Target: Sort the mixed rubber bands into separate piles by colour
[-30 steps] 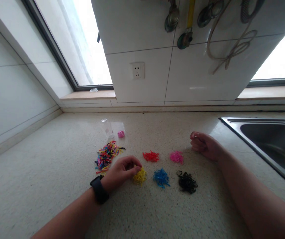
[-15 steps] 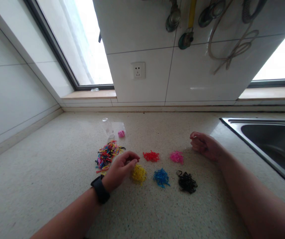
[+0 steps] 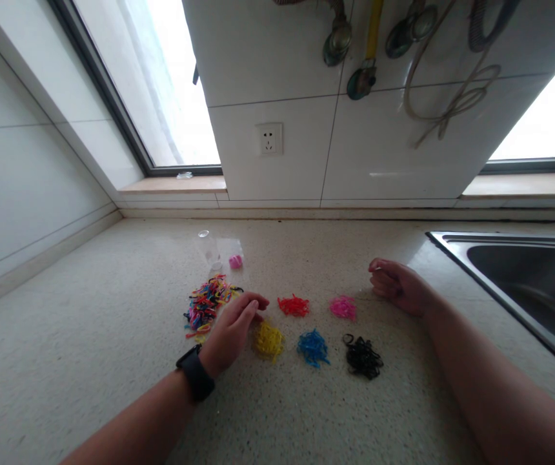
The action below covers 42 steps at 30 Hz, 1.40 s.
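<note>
My left hand (image 3: 233,330), with a black watch on its wrist, is over the counter between a mixed pile of small coloured rubber bands (image 3: 210,300) and a yellow pile of rubber bands (image 3: 268,341). Its fingers are stretched out, with the thumb lying close to them and nothing visible in it. My right hand (image 3: 398,285) rests on the counter to the right of a pink pile (image 3: 343,307). Its fingers are curled closed; whatever they may hold is hidden. Between the hands lie a red pile (image 3: 293,305), a blue pile (image 3: 313,348) and a black pile (image 3: 363,356).
A clear plastic cup or tube (image 3: 208,250) and a small pink lump (image 3: 235,261) are behind the mixed pile. The steel sink (image 3: 452,242) is set into the speckled counter (image 3: 277,413) at right. A tiled wall with a socket (image 3: 269,139) and pipes rises behind.
My left thumb and fingers have come away from the yellow pile, slightly up and left, and the fingers have straightened. My right hand looks the same. The view has shifted slightly.
</note>
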Available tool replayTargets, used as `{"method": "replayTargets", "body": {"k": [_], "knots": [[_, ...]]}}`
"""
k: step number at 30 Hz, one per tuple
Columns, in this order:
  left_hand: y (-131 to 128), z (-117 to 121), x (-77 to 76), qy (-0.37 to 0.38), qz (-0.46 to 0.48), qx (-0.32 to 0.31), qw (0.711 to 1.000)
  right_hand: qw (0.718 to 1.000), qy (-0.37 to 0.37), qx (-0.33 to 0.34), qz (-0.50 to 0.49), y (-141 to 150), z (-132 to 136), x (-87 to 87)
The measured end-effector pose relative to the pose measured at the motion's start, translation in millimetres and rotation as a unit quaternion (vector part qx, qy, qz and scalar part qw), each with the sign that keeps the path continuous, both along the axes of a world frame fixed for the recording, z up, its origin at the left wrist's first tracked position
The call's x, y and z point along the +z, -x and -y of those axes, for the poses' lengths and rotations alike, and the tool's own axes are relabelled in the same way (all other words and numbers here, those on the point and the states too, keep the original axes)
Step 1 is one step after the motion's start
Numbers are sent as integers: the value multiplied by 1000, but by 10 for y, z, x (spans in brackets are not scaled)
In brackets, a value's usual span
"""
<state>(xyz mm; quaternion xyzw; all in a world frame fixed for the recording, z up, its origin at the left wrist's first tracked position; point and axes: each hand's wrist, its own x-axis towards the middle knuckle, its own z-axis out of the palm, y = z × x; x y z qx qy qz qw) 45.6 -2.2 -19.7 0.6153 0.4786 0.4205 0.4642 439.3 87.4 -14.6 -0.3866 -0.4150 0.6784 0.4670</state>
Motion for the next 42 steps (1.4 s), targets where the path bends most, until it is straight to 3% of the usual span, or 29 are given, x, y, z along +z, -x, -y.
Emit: {"method": "replayTargets", "body": {"k": [17, 31, 37, 42], "knots": [[3, -30, -44, -35, -32, 30, 998, 1000, 9, -2, -10, 5, -2, 3], [-15, 8, 11, 52, 63, -22, 996, 1000, 5, -3, -8, -2, -3, -9], [-14, 2, 15, 34, 57, -17, 998, 1000, 4, -7, -3, 7, -2, -2], [4, -12, 2, -45, -9, 2, 999, 1000, 5, -10, 1, 6, -4, -8]]}}
